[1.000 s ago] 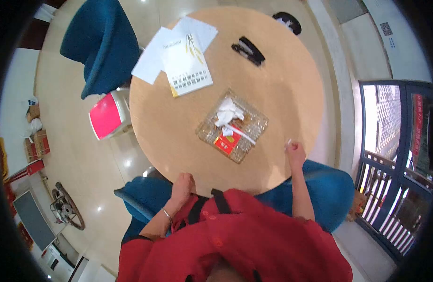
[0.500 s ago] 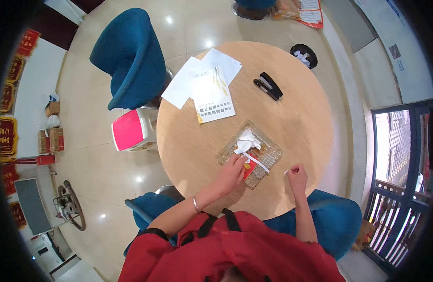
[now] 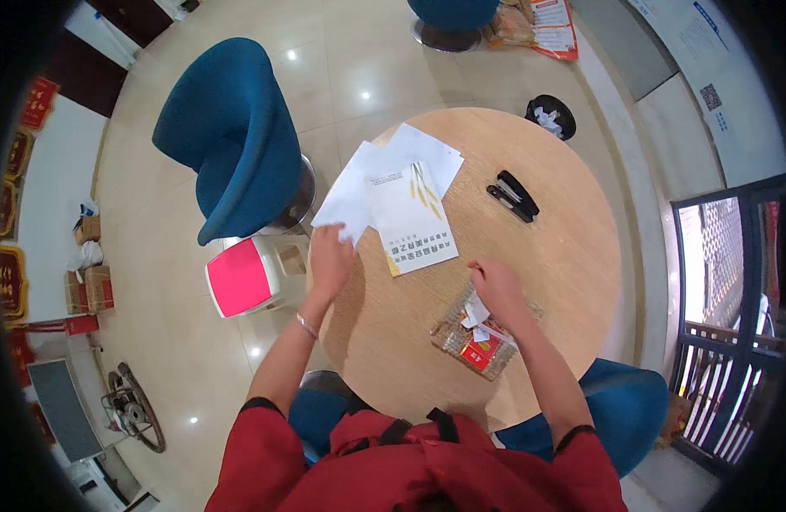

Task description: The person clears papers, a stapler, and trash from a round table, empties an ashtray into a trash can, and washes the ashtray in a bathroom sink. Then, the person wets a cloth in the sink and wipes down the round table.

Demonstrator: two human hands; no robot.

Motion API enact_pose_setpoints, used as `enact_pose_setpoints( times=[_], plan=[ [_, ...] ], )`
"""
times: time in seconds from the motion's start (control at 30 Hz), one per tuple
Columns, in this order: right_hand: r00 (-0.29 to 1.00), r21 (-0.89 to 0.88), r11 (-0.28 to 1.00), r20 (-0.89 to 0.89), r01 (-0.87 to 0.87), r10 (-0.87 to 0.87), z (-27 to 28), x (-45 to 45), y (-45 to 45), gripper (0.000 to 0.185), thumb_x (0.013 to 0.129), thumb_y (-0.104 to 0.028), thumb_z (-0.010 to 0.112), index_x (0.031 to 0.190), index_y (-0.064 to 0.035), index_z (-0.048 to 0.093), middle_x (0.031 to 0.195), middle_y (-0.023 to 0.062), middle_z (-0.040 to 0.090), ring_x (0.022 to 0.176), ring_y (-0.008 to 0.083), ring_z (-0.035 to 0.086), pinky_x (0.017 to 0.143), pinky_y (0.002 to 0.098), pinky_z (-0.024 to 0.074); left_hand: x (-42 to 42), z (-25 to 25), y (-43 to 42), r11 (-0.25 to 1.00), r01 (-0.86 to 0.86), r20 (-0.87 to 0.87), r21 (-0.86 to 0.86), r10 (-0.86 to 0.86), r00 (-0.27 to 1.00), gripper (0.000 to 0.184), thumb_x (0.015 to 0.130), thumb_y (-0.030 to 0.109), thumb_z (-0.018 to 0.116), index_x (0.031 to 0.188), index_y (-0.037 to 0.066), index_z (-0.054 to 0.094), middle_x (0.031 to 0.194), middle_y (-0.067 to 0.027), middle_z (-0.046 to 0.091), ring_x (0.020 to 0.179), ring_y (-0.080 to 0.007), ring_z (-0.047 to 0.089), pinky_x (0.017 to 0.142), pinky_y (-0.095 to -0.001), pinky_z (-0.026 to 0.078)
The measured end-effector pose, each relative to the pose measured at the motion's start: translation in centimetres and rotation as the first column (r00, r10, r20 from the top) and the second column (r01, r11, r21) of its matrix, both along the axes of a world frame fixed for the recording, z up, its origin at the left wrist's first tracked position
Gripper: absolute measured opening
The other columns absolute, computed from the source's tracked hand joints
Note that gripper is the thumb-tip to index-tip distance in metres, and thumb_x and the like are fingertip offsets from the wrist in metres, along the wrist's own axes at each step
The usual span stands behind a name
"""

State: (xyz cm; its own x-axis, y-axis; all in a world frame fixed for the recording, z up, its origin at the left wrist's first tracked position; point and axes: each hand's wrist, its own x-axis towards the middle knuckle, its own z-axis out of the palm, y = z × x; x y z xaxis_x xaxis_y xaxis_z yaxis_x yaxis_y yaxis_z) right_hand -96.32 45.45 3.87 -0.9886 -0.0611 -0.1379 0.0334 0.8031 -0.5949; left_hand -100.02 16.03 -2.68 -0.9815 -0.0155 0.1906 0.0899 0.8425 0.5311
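My left hand (image 3: 333, 263) is at the lower left edge of the white papers (image 3: 346, 198), its fingers slightly apart and their tips over the paper's edge. Beside it, a white booklet with yellow wheat ears (image 3: 416, 218) lies on top of the papers. My right hand (image 3: 498, 292), fingers pressed together, is over the upper part of a clear patterned glass tray (image 3: 447, 335); whatever is between its fingertips is too small to tell. Inside the tray, partly hidden by my hand and forearm, are crumpled white tissue (image 3: 475, 312) and a red packet (image 3: 480, 352).
A black stapler (image 3: 513, 197) lies on the round wooden table (image 3: 572, 256). Blue chairs (image 3: 239, 136) stand around it. Left of the table is a bin with a pink lid (image 3: 238, 277); a black waste bin (image 3: 552, 117) stands beyond its far edge.
My left hand has moved from the glass tray to the papers. My right hand has moved left, from beside the tray to over it. The view has shifted.
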Motion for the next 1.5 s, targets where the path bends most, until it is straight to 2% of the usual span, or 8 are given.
enact_pose_setpoints(
  times=[0.17, 0.4, 0.47, 0.77, 0.9, 0.97, 1.03, 1.5],
  plan=[
    [0.911, 0.141, 0.975, 0.398, -0.174, 0.105, -2.8, -5.9, -4.6, 0.023, 0.072, -0.023, 0.060, 0.085, -0.0049, 0.057, 0.078, 0.0141, 0.059, 0.072, 0.0312, 0.057, 0.066, 0.0405, 0.0442, -7.0, -0.6, -2.1, 0.988, -0.133, 0.130, -0.078, 0.143, 0.981, 0.035, 0.068, 0.015, 0.063, 0.097, -0.001, 0.050, 0.098, -0.0194, 0.049, 0.094, -0.0352, 0.045, 0.080, -0.0418, 0.038],
    [0.943, 0.275, 0.905, -0.017, 0.325, -0.333, -6.5, -8.5, -8.3, 0.032, 0.066, -0.022, 0.065, 0.092, -0.0049, 0.056, 0.084, 0.0189, 0.059, 0.076, 0.0315, 0.057, 0.071, 0.0390, 0.0449, -9.8, -1.1, -3.9, 0.997, -0.054, 0.385, 0.049, 0.031, 0.922, 0.039, 0.065, 0.019, 0.068, 0.094, 0.000, 0.049, 0.095, -0.0176, 0.050, 0.091, -0.0328, 0.047, 0.077, -0.0379, 0.040],
    [0.884, 0.054, 0.933, 0.303, 0.356, -0.355, -5.2, -8.6, -8.5, 0.033, 0.071, -0.021, 0.062, 0.093, 0.0009, 0.052, 0.083, 0.0212, 0.057, 0.079, 0.0346, 0.056, 0.072, 0.0407, 0.0438, -9.9, -1.1, -3.9, 0.997, -0.035, 0.403, 0.071, 0.003, 0.915, 0.038, 0.065, 0.018, 0.068, 0.093, 0.000, 0.049, 0.093, -0.0171, 0.050, 0.089, -0.0317, 0.048, 0.076, -0.0370, 0.040],
    [0.944, -0.314, 0.913, 0.282, 0.261, -0.173, 1.3, -3.3, -6.1, 0.027, 0.077, -0.023, 0.055, 0.093, -0.0006, 0.057, 0.080, 0.0184, 0.059, 0.072, 0.0321, 0.057, 0.064, 0.0357, 0.0442, -11.6, -0.2, -4.3, 0.907, -0.054, 0.486, 0.418, -0.173, 0.857, 0.020, 0.067, 0.012, 0.065, 0.076, -0.002, 0.054, 0.070, -0.0093, 0.053, 0.067, -0.0200, 0.052, 0.060, -0.0306, 0.042],
    [0.787, -0.442, 0.655, 0.418, 0.613, -0.455, 2.6, -1.0, -2.8, 0.027, 0.080, -0.016, 0.055, 0.100, 0.0007, 0.055, 0.086, 0.0116, 0.061, 0.074, 0.0171, 0.058, 0.067, 0.0290, 0.0454, -12.9, 0.7, -1.0, 0.745, -0.144, 0.583, 0.651, -0.370, 0.724, 0.020, 0.070, 0.011, 0.064, 0.078, -0.004, 0.055, 0.068, -0.0035, 0.050, 0.065, -0.0088, 0.046, 0.058, -0.0230, 0.039],
    [0.699, -0.518, 0.477, 0.439, 0.710, -0.565, 2.4, -0.3, -1.6, 0.026, 0.080, -0.013, 0.054, 0.102, 0.0015, 0.053, 0.089, 0.0090, 0.061, 0.077, 0.0126, 0.057, 0.067, 0.0270, 0.0457, -13.6, -2.3, 0.9, 0.775, 0.033, 0.481, 0.631, -0.425, 0.767, 0.021, 0.069, 0.012, 0.064, 0.075, -0.005, 0.054, 0.076, -0.0095, 0.053, 0.069, -0.0160, 0.052, 0.059, -0.0285, 0.042],
    [0.648, -0.682, 0.220, 0.467, 0.697, -0.602, 2.5, 0.1, -0.4, 0.028, 0.081, -0.007, 0.054, 0.107, 0.0029, 0.050, 0.094, 0.0069, 0.059, 0.079, 0.0109, 0.056, 0.069, 0.0254, 0.0459, -14.5, -3.3, 3.4, 0.930, 0.348, 0.359, 0.123, -0.368, 0.858, 0.029, 0.068, 0.015, 0.066, 0.082, -0.003, 0.049, 0.087, -0.0165, 0.054, 0.074, -0.0262, 0.055, 0.063, -0.0354, 0.044],
    [0.470, -0.729, -0.029, 0.471, 0.684, -0.747, 2.8, 4.0, 3.5, 0.033, 0.082, -0.011, 0.052, 0.112, 0.0020, 0.046, 0.102, 0.0104, 0.056, 0.085, 0.0166, 0.057, 0.073, 0.0268, 0.0469, -15.2, 1.2, 10.1, 0.952, 0.277, 0.472, -0.128, -0.188, 0.861, 0.060, 0.057, 0.028, 0.076, 0.096, 0.000, 0.040, 0.096, -0.0216, 0.051, 0.087, -0.0372, 0.054, 0.071, -0.0411, 0.046]
  ],
)
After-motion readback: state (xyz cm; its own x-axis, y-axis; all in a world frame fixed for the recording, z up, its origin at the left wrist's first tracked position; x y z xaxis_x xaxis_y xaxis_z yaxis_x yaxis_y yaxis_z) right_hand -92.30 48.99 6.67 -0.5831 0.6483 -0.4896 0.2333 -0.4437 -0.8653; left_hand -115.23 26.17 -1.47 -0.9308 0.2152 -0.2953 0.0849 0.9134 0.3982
